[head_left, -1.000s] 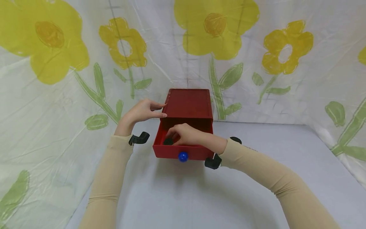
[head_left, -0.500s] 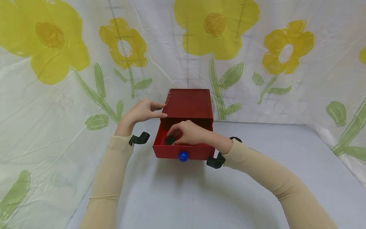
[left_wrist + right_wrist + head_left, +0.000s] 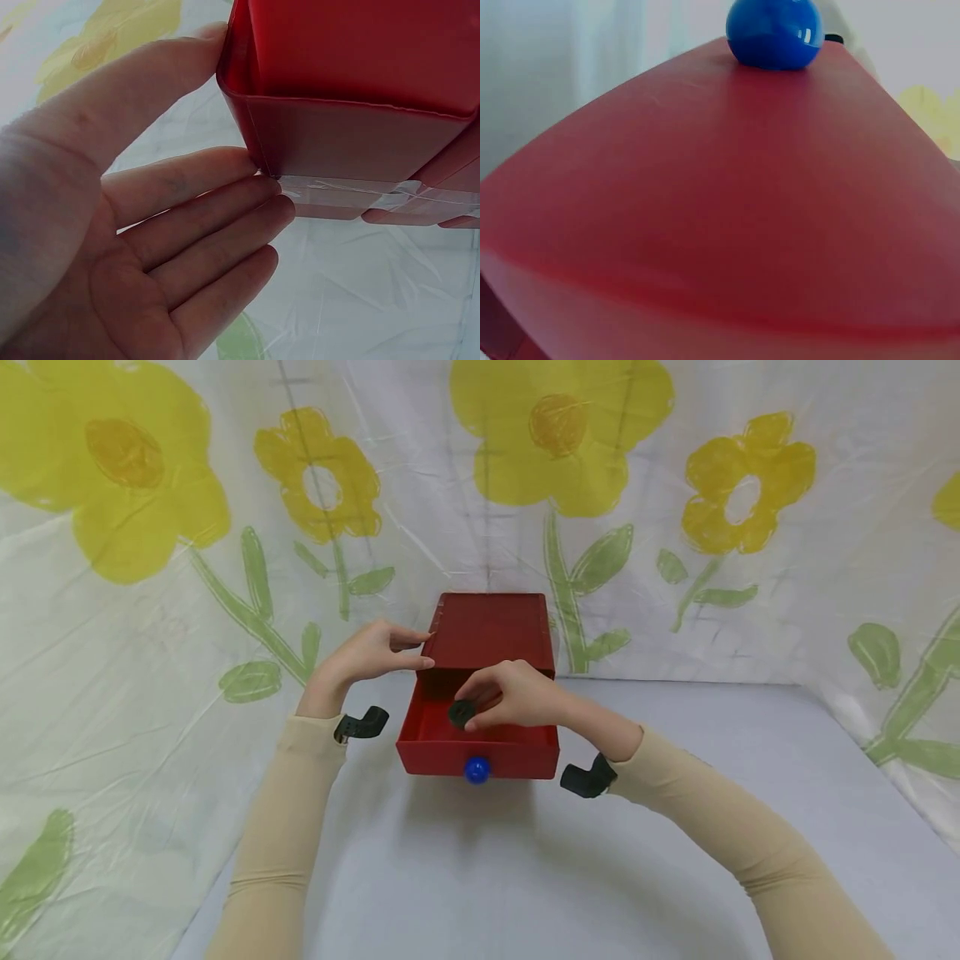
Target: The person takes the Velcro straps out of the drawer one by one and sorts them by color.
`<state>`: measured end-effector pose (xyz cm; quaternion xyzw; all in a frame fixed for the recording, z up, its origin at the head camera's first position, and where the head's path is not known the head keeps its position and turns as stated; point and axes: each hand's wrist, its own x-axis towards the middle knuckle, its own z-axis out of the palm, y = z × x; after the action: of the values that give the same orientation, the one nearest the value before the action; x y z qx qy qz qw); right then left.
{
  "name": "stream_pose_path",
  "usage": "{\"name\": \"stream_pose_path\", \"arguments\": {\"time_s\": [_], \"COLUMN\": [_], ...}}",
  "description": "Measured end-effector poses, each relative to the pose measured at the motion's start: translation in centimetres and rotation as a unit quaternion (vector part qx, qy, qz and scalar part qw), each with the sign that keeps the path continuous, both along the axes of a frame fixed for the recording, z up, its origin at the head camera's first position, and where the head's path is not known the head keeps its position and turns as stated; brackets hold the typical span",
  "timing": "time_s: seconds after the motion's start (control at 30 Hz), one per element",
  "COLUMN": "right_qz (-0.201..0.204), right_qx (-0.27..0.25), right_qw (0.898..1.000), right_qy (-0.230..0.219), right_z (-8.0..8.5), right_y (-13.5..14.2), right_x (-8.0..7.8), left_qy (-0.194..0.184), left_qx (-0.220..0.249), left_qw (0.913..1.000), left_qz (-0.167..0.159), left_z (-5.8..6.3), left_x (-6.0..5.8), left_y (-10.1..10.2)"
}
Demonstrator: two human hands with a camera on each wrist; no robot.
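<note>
1. My right hand point(image 3: 517, 693), at frame centre in the head view, is pinching a small black disc point(image 3: 462, 712) between thumb and fingertips, holding it just above the open red drawer point(image 3: 480, 752). The disc is clear of the drawer floor, as far as I can tell.

2. My left hand point(image 3: 369, 653), left of centre, is bracing the red box point(image 3: 491, 631) at its left front corner. The fingers are lying nearly straight, with the thumb point(image 3: 150, 79) along the box's side wall; they are pressing rather than curling round it.

3. The drawer is standing pulled out toward me, with its blue knob point(image 3: 477, 769) on the front face, at lower centre. In the right wrist view the knob point(image 3: 775, 31) is sitting at the top edge, above a close red expanse of drawer front point(image 3: 720, 210).

4. Step in hand, as I judge it: lifting the disc out of the drawer. The next move is calling for a steady pinch, clearing the drawer's front wall, and keeping the box from sliding.

5. The box is sitting on a pale grey tabletop point(image 3: 480, 877), which is filling the lower half of the frame.

6. A white backdrop point(image 3: 787, 610) printed with yellow flowers point(image 3: 562, 435) and green stems is wrapping round the back and both sides.
</note>
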<state>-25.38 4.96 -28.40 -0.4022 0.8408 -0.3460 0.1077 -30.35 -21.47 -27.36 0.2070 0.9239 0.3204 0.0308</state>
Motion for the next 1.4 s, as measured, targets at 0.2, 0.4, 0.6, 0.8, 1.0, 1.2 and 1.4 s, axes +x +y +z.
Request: {"name": "stream_pose_path", "arguments": {"time_s": [0.2,0.4,0.6,0.8,1.0,1.2,1.4], "right_qz": [-0.009,-0.013,-0.014,-0.028,-0.044,-0.064,-0.084], "right_qx": [-0.003,-0.014,-0.021,-0.017,-0.022,-0.042,-0.053], "right_qw": [1.000,1.000,1.000,0.999,0.998,0.996,0.994], "right_qy": [0.008,0.002,-0.016,-0.016,-0.027,-0.038,-0.053], "right_z": [0.0,0.4,0.8,1.0,1.0,0.7,0.6], "right_y": [1.0,2.4,3.8,5.2,6.5,7.9,9.3], "right_x": [-0.1,0.0,-0.1,-0.2,-0.3,-0.2,-0.3], "left_qy": [-0.001,0.000,0.000,0.004,0.001,0.000,-0.002], "left_qx": [0.001,0.001,0.003,-0.001,-0.003,-0.002,0.002], "left_qw": [1.0000,1.0000,1.0000,1.0000,1.0000,1.0000,1.0000], "left_qz": [0.001,0.001,0.001,0.002,0.002,0.003,0.002], "left_z": [0.0,0.0,-0.1,-0.1,0.0,0.1,0.2], "left_x": [0.0,0.0,-0.2,-0.2,-0.1,0.1,0.1], "left_y": [0.0,0.0,-0.1,-0.1,0.0,0.0,0.0]}}
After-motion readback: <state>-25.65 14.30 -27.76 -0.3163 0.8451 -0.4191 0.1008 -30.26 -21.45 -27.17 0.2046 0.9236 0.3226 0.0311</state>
